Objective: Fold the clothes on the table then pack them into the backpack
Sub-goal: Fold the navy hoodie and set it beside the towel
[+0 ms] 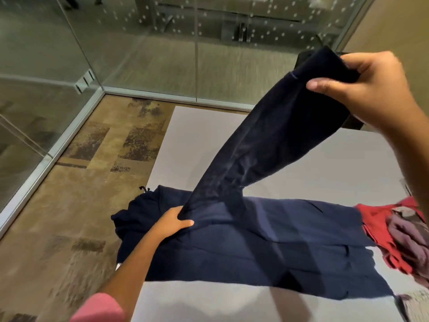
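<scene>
Two grips clamp the soft, limp navy garment [267, 240]: right hand [362, 89] pinching its cuff, left hand [173, 220] pinning the fold.

glass walls [144, 43], patchy carpet [69, 194] — white table [209, 305]

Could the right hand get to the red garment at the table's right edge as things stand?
Probably not at once: the right hand is raised, gripping the sleeve of the navy hoodie. The red garment lies uncovered below it, so once the sleeve is released the way looks free.
</scene>
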The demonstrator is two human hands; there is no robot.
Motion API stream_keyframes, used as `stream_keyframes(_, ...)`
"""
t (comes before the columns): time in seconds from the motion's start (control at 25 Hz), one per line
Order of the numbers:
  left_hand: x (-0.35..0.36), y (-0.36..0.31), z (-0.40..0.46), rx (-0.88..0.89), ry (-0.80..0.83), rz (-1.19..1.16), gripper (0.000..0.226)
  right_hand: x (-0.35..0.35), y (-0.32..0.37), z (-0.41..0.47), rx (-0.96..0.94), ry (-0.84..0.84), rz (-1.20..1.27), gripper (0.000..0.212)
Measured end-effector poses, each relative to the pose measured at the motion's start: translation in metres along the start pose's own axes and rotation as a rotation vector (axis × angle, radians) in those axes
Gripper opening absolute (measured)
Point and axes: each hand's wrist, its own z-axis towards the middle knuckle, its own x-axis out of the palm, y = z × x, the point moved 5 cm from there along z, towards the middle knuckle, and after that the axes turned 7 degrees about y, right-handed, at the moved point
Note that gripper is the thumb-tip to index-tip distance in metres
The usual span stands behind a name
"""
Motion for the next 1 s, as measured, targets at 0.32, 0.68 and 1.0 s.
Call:
stream_keyframes(0.32, 0.000, -0.023, -0.015, -0.114, 0.181, 0.759, 0.028, -0.052, -0.035, -0.076, 0.239, 0.160, 0.431, 0.017)
stream_keyframes(0.68, 0.059, -0.100, 0.030, 0.187, 0.093, 0.535, 0.034, 0.020, -0.023, -0.161, 0.254, 1.017, 0.593, 0.023)
stream_keyframes(1.0, 0.126, -0.076, 0.024, 0.206, 0.192, 0.524, 0.086, 0.077, 0.012, -0.184, 0.025, 1.528, 0.642, 0.024)
